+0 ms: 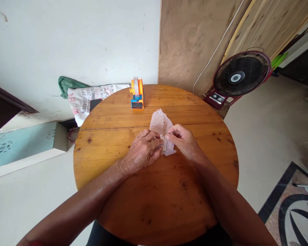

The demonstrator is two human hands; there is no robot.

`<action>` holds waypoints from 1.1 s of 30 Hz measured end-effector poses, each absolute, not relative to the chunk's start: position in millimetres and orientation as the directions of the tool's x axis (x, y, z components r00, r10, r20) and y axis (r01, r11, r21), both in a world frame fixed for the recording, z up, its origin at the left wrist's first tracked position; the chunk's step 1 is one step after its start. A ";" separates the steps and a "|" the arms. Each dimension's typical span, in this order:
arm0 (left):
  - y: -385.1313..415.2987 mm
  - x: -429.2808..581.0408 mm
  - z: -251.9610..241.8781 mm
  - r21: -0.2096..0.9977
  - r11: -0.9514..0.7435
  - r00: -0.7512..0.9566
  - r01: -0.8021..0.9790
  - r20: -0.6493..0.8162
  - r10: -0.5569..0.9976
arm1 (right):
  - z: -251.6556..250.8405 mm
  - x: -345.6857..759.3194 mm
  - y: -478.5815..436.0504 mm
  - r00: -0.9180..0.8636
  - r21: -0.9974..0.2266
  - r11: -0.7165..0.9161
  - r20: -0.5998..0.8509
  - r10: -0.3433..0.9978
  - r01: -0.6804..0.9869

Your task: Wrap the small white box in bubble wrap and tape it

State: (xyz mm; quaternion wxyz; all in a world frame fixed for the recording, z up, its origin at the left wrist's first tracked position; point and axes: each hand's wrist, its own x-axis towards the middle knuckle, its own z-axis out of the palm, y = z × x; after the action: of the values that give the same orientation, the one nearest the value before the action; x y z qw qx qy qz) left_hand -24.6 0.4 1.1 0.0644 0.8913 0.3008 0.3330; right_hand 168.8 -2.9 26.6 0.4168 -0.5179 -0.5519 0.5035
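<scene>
A crumpled piece of clear bubble wrap stands up from the middle of a round wooden table. My left hand lies knuckles-up on the table with its fingers closed on the wrap's lower left side. My right hand pinches the wrap's right edge between thumb and fingers. The two hands almost touch each other. The lower part of the wrap is hidden behind my fingers.
An orange and blue tape dispenser stands at the table's far edge. A printed white sack and a green bag lie against the wall behind. A red floor fan stands at the right, a patterned rug at lower right.
</scene>
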 end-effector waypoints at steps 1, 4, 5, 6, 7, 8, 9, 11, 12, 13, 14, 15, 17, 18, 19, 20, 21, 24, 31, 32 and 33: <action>0.4 -24.7 1.4 0.321 -0.811 0.599 0.490 0.551 0.580 | 26.8 167.2 -3.8 -0.117 -0.990 -0.052 -0.068 0.991 0.130; 1.2 -24.9 1.9 0.342 -0.808 0.598 0.480 0.546 0.586 | 28.0 164.0 -6.4 -0.138 -0.993 -0.080 -0.091 0.986 0.081; 1.5 -25.0 2.1 0.346 -0.810 0.598 0.473 0.550 0.583 | 28.8 163.6 -7.4 -0.157 -0.993 -0.094 -0.104 0.982 0.070; 1.6 -25.2 2.4 0.349 -0.815 0.601 0.463 0.552 0.578 | 29.9 163.4 -8.4 -0.179 -0.992 -0.109 -0.118 0.977 0.058; 1.6 -25.3 2.9 0.352 -0.820 0.607 0.451 0.554 0.571 | 31.1 163.4 -9.5 -0.200 -0.992 -0.119 -0.126 0.972 0.045; 1.5 -25.5 3.5 0.357 -0.825 0.612 0.439 0.553 0.565 | 32.5 163.4 -10.7 -0.217 -0.992 -0.124 -0.128 0.968 0.032; 1.2 -25.6 4.3 0.369 -0.825 0.613 0.429 0.552 0.566 | 33.9 163.5 -11.7 -0.227 -0.992 -0.125 -0.126 0.966 0.022; 0.1 -25.7 6.0 0.415 -0.808 0.603 0.418 0.539 0.588 | 36.4 163.6 -13.3 -0.237 -0.992 -0.123 -0.122 0.964 0.009; -0.4 -25.7 6.8 0.445 -0.794 0.590 0.414 0.534 0.606 | 37.3 163.6 -13.8 -0.241 -0.992 -0.124 -0.123 0.963 0.008; -0.9 -25.6 7.5 0.475 -0.779 0.575 0.410 0.529 0.625 | 38.0 163.7 -14.2 -0.246 -0.992 -0.128 -0.126 0.961 0.008; -1.4 -25.4 8.0 0.503 -0.763 0.561 0.406 0.523 0.642 | 38.6 164.0 -14.4 -0.254 -0.991 -0.133 -0.132 0.958 0.011; -1.7 -25.3 8.3 0.525 -0.751 0.550 0.401 0.518 0.656 | 39.0 164.3 -14.5 -0.261 -0.991 -0.136 -0.134 0.956 0.013; -2.1 -25.4 8.4 0.563 -0.729 0.527 0.388 0.514 0.677 | 39.9 165.2 -14.7 -0.272 -0.990 -0.137 -0.137 0.952 0.018; -2.3 -25.8 8.3 0.583 -0.717 0.519 0.383 0.507 0.689 | 40.6 165.8 -14.8 -0.278 -0.990 -0.139 -0.140 0.950 0.021; -2.6 -26.3 8.3 0.604 -0.704 0.512 0.375 0.498 0.700 | 41.4 166.4 -15.1 -0.282 -0.990 -0.141 -0.142 0.949 0.023; -2.8 -27.0 8.4 0.628 -0.686 0.504 0.367 0.486 0.714 | 42.3 166.9 -15.4 -0.287 -0.989 -0.143 -0.144 0.947 0.026; -3.1 -27.7 8.8 0.655 -0.664 0.496 0.360 0.469 0.731 | 43.4 167.4 -15.7 -0.293 -0.989 -0.146 -0.148 0.945 0.028; -4.0 -29.5 11.5 0.727 -0.602 0.471 0.329 0.427 0.772 | 46.4 168.5 -16.7 -0.310 -0.986 -0.158 -0.164 0.937 0.043; -3.4 -24.9 11.6 0.717 -0.624 0.443 0.311 0.471 0.763 | 46.2 168.7 -18.0 -0.321 -0.986 -0.164 -0.169 0.932 0.045; -3.5 -23.6 10.5 0.710 -0.624 0.439 0.327 0.470 0.766 | 46.2 168.5 -18.4 -0.320 -0.985 -0.166 -0.173 0.932 0.048; -3.6 -22.3 9.3 0.706 -0.618 0.433 0.347 0.463 0.773 | 46.4 168.1 -18.9 -0.319 -0.984 -0.170 -0.179 0.931 0.056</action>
State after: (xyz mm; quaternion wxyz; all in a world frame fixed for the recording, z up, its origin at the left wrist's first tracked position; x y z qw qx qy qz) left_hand -22.3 -3.6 9.3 0.2644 0.8042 0.3483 0.4026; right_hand 168.1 -18.9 46.4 0.3581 -0.4605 -0.5356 0.6106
